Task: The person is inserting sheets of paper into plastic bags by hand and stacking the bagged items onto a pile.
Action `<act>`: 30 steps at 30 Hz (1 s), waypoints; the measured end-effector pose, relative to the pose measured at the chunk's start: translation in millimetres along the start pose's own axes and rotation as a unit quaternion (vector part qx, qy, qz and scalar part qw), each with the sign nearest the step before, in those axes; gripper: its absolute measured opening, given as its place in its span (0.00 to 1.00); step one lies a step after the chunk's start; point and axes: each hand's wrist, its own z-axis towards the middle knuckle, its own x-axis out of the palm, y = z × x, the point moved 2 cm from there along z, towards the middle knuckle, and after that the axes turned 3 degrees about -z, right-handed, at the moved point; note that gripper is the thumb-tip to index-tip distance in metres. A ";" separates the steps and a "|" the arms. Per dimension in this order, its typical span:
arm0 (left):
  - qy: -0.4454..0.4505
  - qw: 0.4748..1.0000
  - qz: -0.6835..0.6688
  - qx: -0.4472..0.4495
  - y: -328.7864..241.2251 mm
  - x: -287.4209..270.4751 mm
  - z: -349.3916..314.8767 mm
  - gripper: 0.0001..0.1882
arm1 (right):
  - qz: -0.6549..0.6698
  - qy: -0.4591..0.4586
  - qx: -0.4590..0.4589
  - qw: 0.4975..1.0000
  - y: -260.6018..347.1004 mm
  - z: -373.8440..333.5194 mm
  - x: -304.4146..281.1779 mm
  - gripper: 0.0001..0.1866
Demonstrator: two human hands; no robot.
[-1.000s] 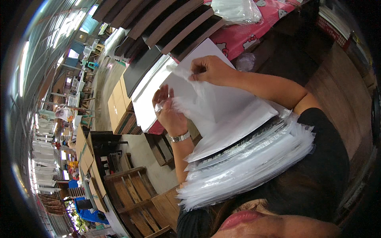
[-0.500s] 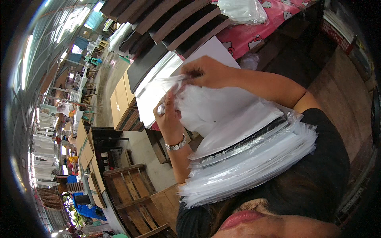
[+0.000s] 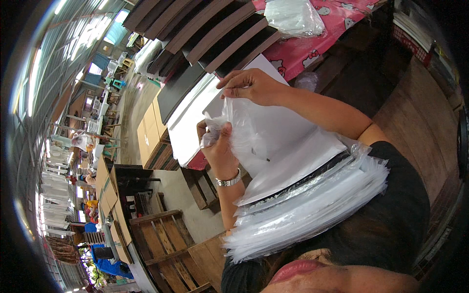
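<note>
Thin clear plastic film (image 3: 239, 132) stretches between my two hands over a white sheet (image 3: 288, 141). My left hand (image 3: 220, 149), with a metal-band watch on its wrist, is closed around a crumpled bunch of the film. Farther off, my right hand (image 3: 254, 88) pinches another part of the film between thumb and fingers. Against my chest lies a thick pile of clear plastic sleeves (image 3: 312, 210), edges fanned out, with a dark strip between it and the white sheet. Whether the film is a bag or a loose piece I cannot tell.
Dark boards with brown edges (image 3: 234, 36) are stacked at the far side, beside white sheets (image 3: 190, 122). A clear plastic packet (image 3: 295, 17) lies on a pink patterned cloth (image 3: 337, 29). Cardboard (image 3: 154, 129) and a wooden pallet (image 3: 163, 239) stand to the left.
My hands have moved apart, drawing the film taut between them. My left hand has shifted slightly right and nearer, with the film bunched more tightly in it.
</note>
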 end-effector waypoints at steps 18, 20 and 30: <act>-0.013 1.000 0.027 -0.001 0.8 -3.9 5.2 0.14 | 0.002 0.071 0.045 0.996 1.2 -6.6 -4.9 0.08; -0.006 0.999 0.031 -0.020 4.2 0.5 -1.5 0.14 | -0.029 0.011 -0.001 1.000 -1.9 -4.6 -4.3 0.06; 0.135 0.980 -0.109 -0.093 5.6 -67.4 -1.9 0.15 | 0.156 0.360 0.122 0.912 -11.8 -71.0 -6.4 0.07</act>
